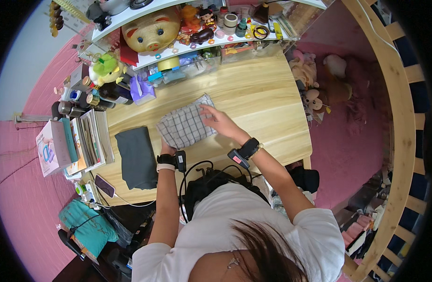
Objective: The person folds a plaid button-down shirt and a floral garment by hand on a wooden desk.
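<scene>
A folded grey-and-white checked cloth [186, 123], perhaps a garment, is tilted above the wooden desk [269, 116] in front of me. My left hand [167, 147] grips it from below at its lower left corner; most of the fingers are hidden beneath the fabric. Over the cloth's right side, my right hand [221, 121] has its fingers apart, and I cannot tell whether the fingertips press on the fabric. A folded dark grey garment [136, 158] lies flat on the desk, left of my left hand.
A white shelf [145, 60] with a golden pig figure [152, 31] spans the desk's back. Bottles [113, 92], a purple tissue pack [142, 90] and upright books [92, 137] line the left side. A phone [105, 185] with a white cable lies at the front left.
</scene>
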A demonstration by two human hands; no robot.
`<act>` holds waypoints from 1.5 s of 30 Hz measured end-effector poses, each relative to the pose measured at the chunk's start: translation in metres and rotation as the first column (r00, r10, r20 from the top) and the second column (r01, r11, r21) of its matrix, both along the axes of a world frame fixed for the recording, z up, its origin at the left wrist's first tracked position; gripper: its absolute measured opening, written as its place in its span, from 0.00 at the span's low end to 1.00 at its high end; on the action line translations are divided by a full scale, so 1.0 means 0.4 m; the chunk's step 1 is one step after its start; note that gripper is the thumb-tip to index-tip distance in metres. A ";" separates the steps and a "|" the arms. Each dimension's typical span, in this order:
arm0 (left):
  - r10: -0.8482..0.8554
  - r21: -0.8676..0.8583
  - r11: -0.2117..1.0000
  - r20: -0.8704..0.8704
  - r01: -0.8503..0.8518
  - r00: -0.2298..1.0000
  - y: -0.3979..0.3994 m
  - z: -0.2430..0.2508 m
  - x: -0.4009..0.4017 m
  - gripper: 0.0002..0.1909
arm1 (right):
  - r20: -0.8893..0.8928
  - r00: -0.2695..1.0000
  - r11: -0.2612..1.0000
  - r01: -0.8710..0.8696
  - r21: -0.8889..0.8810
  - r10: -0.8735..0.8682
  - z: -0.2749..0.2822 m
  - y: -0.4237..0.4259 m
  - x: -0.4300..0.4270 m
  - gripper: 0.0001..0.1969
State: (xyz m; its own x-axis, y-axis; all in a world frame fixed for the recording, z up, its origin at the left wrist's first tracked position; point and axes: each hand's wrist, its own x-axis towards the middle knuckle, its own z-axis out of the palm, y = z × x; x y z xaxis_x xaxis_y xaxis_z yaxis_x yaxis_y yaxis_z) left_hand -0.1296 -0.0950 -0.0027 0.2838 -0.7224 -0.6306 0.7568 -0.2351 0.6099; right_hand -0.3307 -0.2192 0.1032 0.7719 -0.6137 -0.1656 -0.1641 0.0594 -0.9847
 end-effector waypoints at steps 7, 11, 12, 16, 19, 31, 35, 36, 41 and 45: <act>0.210 0.188 0.904 0.588 -0.385 0.781 0.002 0.018 0.082 0.21 | -0.432 0.898 0.637 -0.287 -0.715 -0.081 -0.106 0.022 0.039 0.26; -0.106 0.080 0.992 0.952 0.102 0.287 -0.057 0.196 -0.004 0.23 | -0.592 0.803 0.708 -0.383 -0.593 -0.062 -0.205 0.029 0.037 0.29; -0.168 0.135 0.966 0.976 0.220 0.136 -0.065 0.159 -0.014 0.24 | -0.638 0.766 0.699 -0.413 -0.584 -0.080 -0.198 0.035 0.053 0.30; -0.442 0.480 0.796 0.877 0.368 -0.187 -0.106 0.122 -0.106 0.27 | -0.625 0.753 0.555 -0.438 -0.707 -0.203 -0.157 0.024 0.081 0.29; -0.426 0.518 0.805 0.844 0.291 -0.326 -0.099 0.041 -0.116 0.28 | -0.515 0.844 0.591 -0.339 -0.732 -0.153 -0.222 0.018 0.061 0.27; -0.617 0.616 0.784 0.761 -0.072 -0.201 -0.044 0.044 -0.040 0.30 | -0.523 0.763 0.649 -0.183 -0.739 -0.380 -0.181 -0.031 0.029 0.27; -0.516 0.557 0.824 0.814 0.105 -0.266 -0.095 0.065 -0.104 0.29 | -0.530 0.820 0.538 -0.353 -0.765 -0.217 -0.182 -0.009 0.089 0.27; -0.492 0.557 0.807 0.817 0.194 -0.301 -0.101 0.051 -0.122 0.29 | -0.587 0.785 0.535 -0.415 -0.736 -0.198 -0.221 0.002 0.095 0.27; -0.554 0.650 0.735 0.740 0.194 -0.381 -0.083 0.018 -0.080 0.29 | -0.542 0.816 0.586 -0.344 -0.734 -0.200 -0.249 -0.018 0.084 0.26; -0.598 0.647 0.757 0.744 0.097 -0.297 -0.046 -0.001 -0.031 0.29 | -0.669 0.679 0.717 -0.299 -0.629 -0.304 -0.251 -0.065 0.042 0.26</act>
